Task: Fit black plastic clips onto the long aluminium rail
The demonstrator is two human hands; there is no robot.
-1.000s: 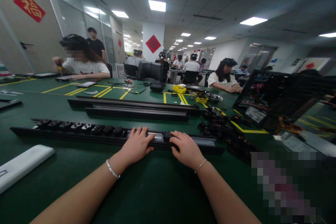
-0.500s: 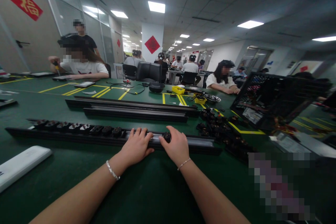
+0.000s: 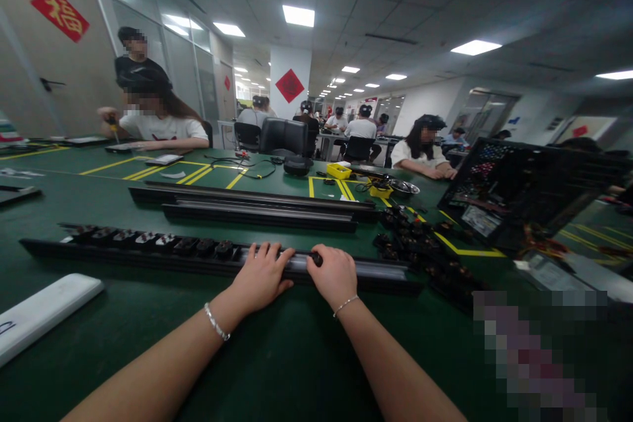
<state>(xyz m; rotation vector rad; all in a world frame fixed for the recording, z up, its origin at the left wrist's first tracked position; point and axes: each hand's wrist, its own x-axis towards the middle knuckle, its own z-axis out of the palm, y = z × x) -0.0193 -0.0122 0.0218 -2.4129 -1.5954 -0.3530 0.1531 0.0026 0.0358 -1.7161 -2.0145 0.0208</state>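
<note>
Head view: black module (image 3: 316, 259) sits between right fingers (image 3: 328, 253), curled around it; left fingers (image 3: 263, 252) rest slightly spread on rail (image 3: 198, 264)

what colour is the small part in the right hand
The small part is black, as the head view shows.

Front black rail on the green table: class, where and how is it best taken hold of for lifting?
Probably grip the black rail across its long side walls, one hand toward each end, coming from above: it is long and narrow and lies flat. The row of blocks sits in its left part, so that end may be heavier; fingers should stay outside the walls there.
</note>
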